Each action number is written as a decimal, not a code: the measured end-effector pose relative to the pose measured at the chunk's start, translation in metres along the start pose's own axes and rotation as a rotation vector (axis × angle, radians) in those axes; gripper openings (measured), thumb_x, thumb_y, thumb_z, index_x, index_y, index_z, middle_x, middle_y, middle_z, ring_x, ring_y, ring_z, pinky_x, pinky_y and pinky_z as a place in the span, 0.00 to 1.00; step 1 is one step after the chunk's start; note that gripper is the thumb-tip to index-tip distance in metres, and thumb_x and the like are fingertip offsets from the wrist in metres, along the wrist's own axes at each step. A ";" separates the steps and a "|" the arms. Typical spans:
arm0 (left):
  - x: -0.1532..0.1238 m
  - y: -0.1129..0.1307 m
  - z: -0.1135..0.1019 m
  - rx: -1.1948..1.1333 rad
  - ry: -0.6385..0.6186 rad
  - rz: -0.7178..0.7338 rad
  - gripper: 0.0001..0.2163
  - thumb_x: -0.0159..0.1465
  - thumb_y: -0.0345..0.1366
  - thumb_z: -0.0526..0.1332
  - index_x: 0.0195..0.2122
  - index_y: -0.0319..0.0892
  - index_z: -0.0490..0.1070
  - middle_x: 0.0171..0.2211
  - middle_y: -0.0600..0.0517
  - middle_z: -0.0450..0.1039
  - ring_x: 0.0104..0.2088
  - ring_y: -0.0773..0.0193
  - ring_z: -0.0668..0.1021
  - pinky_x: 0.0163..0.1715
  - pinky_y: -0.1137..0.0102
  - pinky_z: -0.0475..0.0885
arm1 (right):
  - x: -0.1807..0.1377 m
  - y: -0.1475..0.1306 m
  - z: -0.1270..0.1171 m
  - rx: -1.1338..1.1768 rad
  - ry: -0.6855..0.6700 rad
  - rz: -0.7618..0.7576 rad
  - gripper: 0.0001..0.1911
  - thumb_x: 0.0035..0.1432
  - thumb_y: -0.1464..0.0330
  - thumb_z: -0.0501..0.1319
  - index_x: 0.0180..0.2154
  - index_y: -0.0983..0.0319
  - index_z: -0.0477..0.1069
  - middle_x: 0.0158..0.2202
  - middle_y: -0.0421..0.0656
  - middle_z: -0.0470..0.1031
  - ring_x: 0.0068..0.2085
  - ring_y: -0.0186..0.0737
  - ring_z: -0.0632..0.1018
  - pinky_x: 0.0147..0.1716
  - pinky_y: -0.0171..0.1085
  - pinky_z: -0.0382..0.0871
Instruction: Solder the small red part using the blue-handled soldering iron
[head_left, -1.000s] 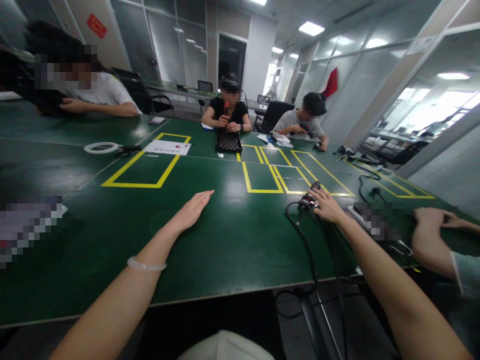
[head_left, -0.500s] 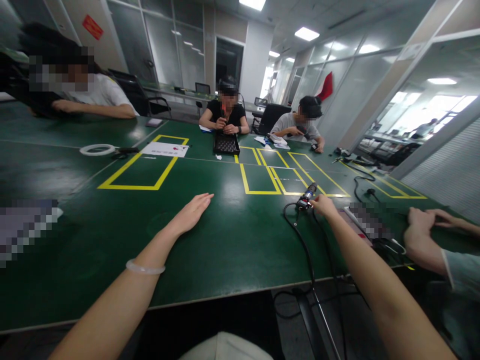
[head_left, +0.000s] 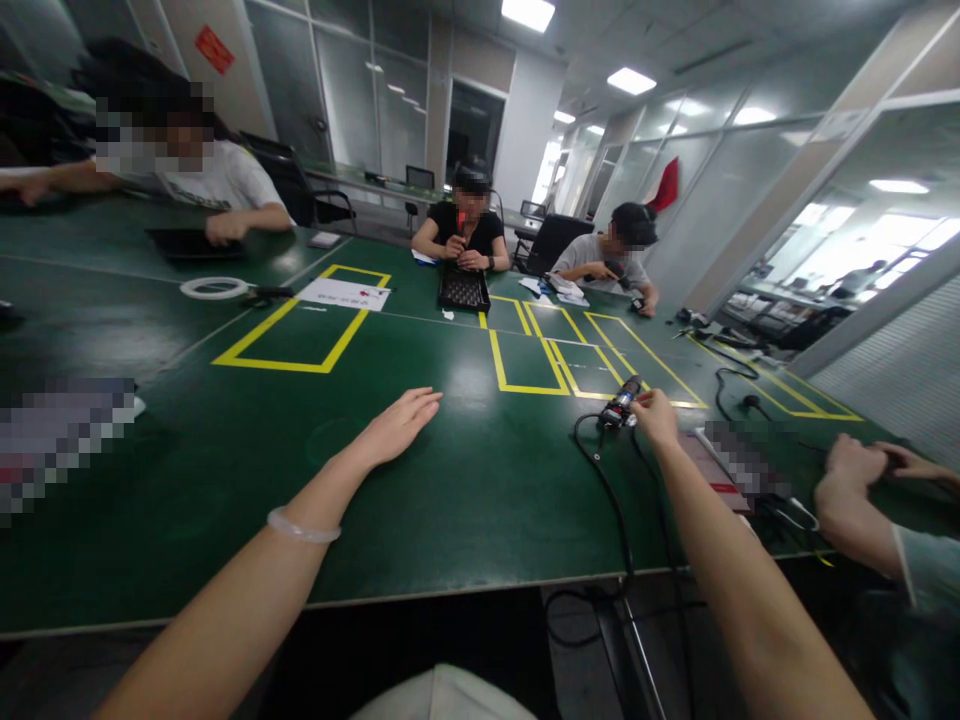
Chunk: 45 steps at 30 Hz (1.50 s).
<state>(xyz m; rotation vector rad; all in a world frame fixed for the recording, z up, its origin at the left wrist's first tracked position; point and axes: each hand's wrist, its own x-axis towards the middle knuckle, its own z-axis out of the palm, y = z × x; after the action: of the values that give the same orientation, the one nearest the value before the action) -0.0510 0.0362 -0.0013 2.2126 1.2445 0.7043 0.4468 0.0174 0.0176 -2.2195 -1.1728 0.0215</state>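
Observation:
My left hand [head_left: 401, 425] lies flat on the green table [head_left: 480, 510], fingers stretched out and close together, holding nothing. A pale bangle [head_left: 304, 528] circles that wrist. Off to the right, my right hand [head_left: 657, 418] has its fingers bent against the side of a black cylindrical device [head_left: 621, 402] with a silvery and blue middle. The fingertips seem to pinch it, though the contact is partly hidden. A black cable [head_left: 609, 495] runs from the device down over the table's front edge.
Yellow tape rectangles [head_left: 529, 390] mark the table. A white sheet [head_left: 343, 293], a white cable coil [head_left: 214, 288] and a black tray [head_left: 463, 290] lie farther off. Right of my hand is a blurred flat device [head_left: 742, 460]. A co-worker's hands [head_left: 859, 465] are at the right; other people sit opposite.
The whole view has shifted slightly right and my hands keep their places on the table. The co-worker at the far left has lowered a dark flat object to the table and spread their arms.

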 end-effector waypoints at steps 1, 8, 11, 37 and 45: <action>0.000 0.001 0.000 0.015 -0.006 0.009 0.27 0.69 0.52 0.43 0.61 0.44 0.64 0.64 0.46 0.58 0.63 0.54 0.63 0.63 0.58 0.56 | -0.008 -0.012 0.000 0.131 0.014 -0.041 0.14 0.48 0.64 0.62 0.38 0.65 0.71 0.32 0.46 0.75 0.32 0.39 0.75 0.30 0.35 0.68; -0.002 0.016 0.000 -0.017 -0.018 0.115 0.22 0.66 0.49 0.53 0.57 0.45 0.68 0.56 0.46 0.68 0.56 0.53 0.71 0.56 0.59 0.66 | -0.121 -0.127 0.025 1.145 -0.578 -0.142 0.21 0.44 0.59 0.69 0.38 0.61 0.69 0.34 0.40 0.74 0.29 0.32 0.73 0.24 0.32 0.70; -0.001 0.020 0.002 -0.145 -0.025 0.141 0.18 0.64 0.46 0.58 0.52 0.44 0.70 0.50 0.47 0.73 0.48 0.57 0.77 0.50 0.62 0.71 | -0.168 -0.164 0.048 1.301 -0.713 -0.083 0.19 0.44 0.62 0.71 0.37 0.61 0.68 0.32 0.38 0.73 0.28 0.32 0.73 0.22 0.30 0.70; -0.001 0.029 0.011 -0.250 -0.053 0.188 0.11 0.65 0.42 0.57 0.43 0.42 0.71 0.39 0.50 0.76 0.39 0.61 0.78 0.43 0.67 0.72 | -0.211 -0.176 0.110 1.309 -0.853 -0.143 0.20 0.50 0.56 0.68 0.37 0.63 0.68 0.26 0.38 0.73 0.24 0.32 0.75 0.20 0.30 0.69; -0.001 0.035 0.015 -0.284 -0.071 0.214 0.14 0.62 0.41 0.60 0.47 0.43 0.70 0.41 0.50 0.76 0.39 0.61 0.78 0.44 0.65 0.73 | -0.209 -0.176 0.106 1.304 -0.900 -0.130 0.23 0.51 0.50 0.65 0.32 0.63 0.68 0.23 0.39 0.75 0.22 0.32 0.75 0.20 0.30 0.69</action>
<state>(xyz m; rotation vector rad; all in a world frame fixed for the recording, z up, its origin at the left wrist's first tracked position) -0.0199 0.0162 0.0098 2.1289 0.8234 0.8208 0.1585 -0.0126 -0.0296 -0.9017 -1.1479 1.4011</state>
